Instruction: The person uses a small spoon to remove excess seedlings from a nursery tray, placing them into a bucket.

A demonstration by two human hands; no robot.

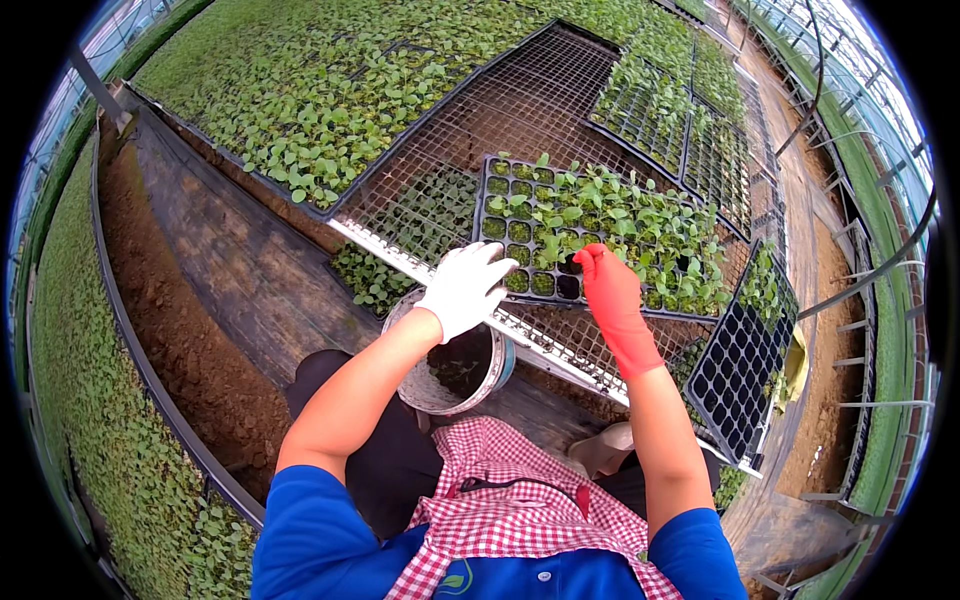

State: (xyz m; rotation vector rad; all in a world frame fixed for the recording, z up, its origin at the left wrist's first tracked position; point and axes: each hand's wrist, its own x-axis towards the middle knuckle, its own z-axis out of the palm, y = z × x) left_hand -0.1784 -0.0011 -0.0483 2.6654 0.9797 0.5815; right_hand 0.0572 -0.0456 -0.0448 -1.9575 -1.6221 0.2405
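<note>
My left hand [466, 291], in a white glove, is above the white bench rail and the bucket, with fingers spread and nothing visible in it. My right hand [613, 304] wears a red glove. Its fingertips are pinched together over a dark cell in the front part of the black seedling tray [517, 232]; whether they grip anything is hidden. Leafy seedlings [630, 214] crowd the tray's middle and right. Cells at its left mostly show green-topped soil with few leaves. Below my left hand stands a round bucket [495, 367] with dark material inside.
A wire-mesh bench [517, 97] edged by a white rail [555, 349] supports the trays. At right a mostly bare-celled black tray [735, 360] leans at a tilt. Dense seedling trays [315, 112] spread across the back left. A metal post [97, 86] rises at far left.
</note>
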